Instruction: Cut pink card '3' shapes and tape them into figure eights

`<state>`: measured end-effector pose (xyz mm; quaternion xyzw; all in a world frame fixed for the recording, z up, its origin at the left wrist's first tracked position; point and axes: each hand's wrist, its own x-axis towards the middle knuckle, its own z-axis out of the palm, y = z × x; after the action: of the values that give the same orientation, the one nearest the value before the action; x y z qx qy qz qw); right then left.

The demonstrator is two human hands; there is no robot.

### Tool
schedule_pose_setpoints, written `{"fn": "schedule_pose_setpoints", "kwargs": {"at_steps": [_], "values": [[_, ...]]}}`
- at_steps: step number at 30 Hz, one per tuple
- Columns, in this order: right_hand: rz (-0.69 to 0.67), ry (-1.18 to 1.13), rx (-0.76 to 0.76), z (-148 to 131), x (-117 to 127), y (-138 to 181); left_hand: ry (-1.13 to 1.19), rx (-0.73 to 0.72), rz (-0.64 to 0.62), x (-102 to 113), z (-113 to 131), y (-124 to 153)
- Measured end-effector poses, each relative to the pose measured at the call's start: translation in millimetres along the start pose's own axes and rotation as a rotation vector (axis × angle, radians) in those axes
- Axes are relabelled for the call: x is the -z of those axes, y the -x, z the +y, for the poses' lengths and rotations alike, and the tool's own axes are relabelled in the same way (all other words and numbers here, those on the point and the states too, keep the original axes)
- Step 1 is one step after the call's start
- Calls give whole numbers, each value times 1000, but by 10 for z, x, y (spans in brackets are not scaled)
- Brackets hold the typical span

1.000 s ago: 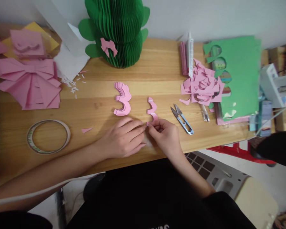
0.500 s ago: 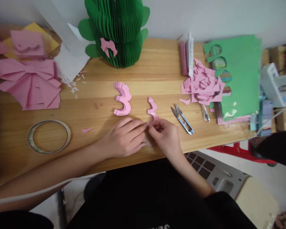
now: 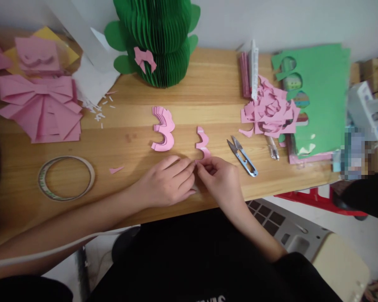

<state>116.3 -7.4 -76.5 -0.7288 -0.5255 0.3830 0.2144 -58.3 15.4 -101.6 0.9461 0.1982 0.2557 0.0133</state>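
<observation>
A scalloped pink paper cutout [image 3: 202, 139] lies on the table with pale strips across it. Its lower end is pinched in the curled fingers of my right hand [image 3: 222, 180]. My left hand [image 3: 166, 181] is beside it, fingers bent and close together, its fingertips meeting my right thumb at the cutout's tip. What those fingertips hold is hidden; a small pale bit shows below them. A stack of matching pink cutouts [image 3: 163, 129] rests just beyond my left hand. To the right of my right hand are blue thread snips [image 3: 242, 156], blades apart.
A tape roll [image 3: 90, 180] lies at left, near folded pink paper bows [image 3: 40, 109]. White paper slivers [image 3: 97, 113] are scattered behind. A green honeycomb paper piece [image 3: 157, 37] stands at the back. Pink scraps [image 3: 271, 109] and green sheets [image 3: 327, 100] are at right.
The view has shifted slightly. Both hands keep nearly the same pose at the lower end of the pink paper cutout.
</observation>
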Motion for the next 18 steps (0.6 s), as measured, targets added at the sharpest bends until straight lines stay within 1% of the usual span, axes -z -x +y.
{"fn": "schedule_pose_setpoints", "kwargs": {"at_steps": [6, 12, 15, 18], "values": [[-4, 144, 47, -61, 37, 32, -21, -10, -17, -2, 9, -8], [84, 259, 128, -33, 83, 50, 16, 8, -12, 0, 15, -10], [83, 284, 254, 21, 125, 88, 8, 3, 9, -3, 13, -11], [45, 402, 421, 129, 161, 143, -44, -15, 43, -6, 7, -14]]}}
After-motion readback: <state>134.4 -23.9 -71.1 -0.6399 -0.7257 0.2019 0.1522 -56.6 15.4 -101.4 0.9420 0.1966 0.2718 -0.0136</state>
